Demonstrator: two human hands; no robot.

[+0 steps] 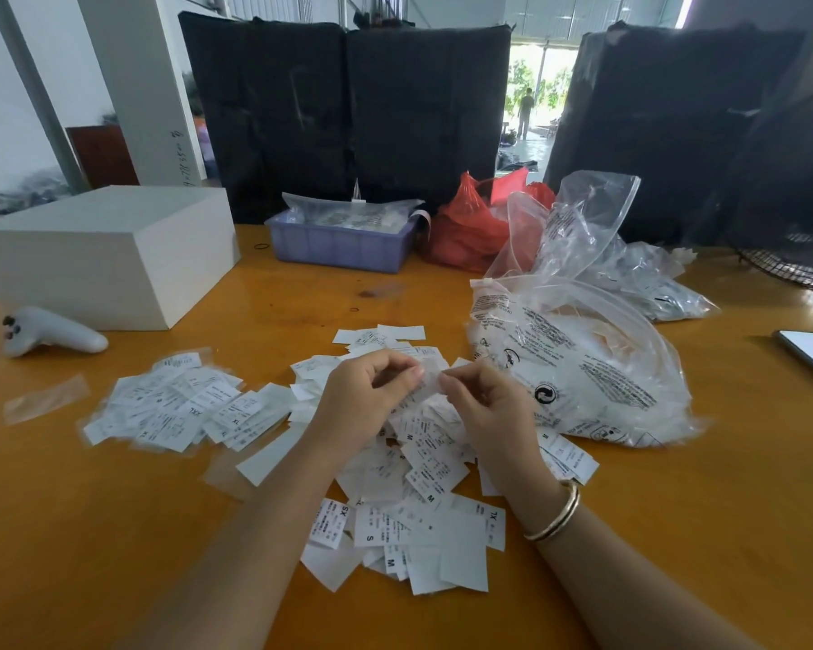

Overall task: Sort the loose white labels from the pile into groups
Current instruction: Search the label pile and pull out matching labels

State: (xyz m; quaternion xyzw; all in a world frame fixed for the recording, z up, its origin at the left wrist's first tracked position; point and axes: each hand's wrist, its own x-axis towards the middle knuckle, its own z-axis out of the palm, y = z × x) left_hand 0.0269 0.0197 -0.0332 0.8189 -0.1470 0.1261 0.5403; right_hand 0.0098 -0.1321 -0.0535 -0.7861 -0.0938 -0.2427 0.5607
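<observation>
- Forearms nearest, reaching over the orange tabletop onto the unsorted pile of white labels at centre.
- Clear bag touches the pile's right edge; stray labels could slide under it.
- Sorted group, XL and XXL showing, lies left, its near edge almost meeting the pile; a sweep of the arm could remix them.
- Left hand and right hand: fingers pinched narrow on one label between them; thin pieces may cling, two passing as one.
</observation>
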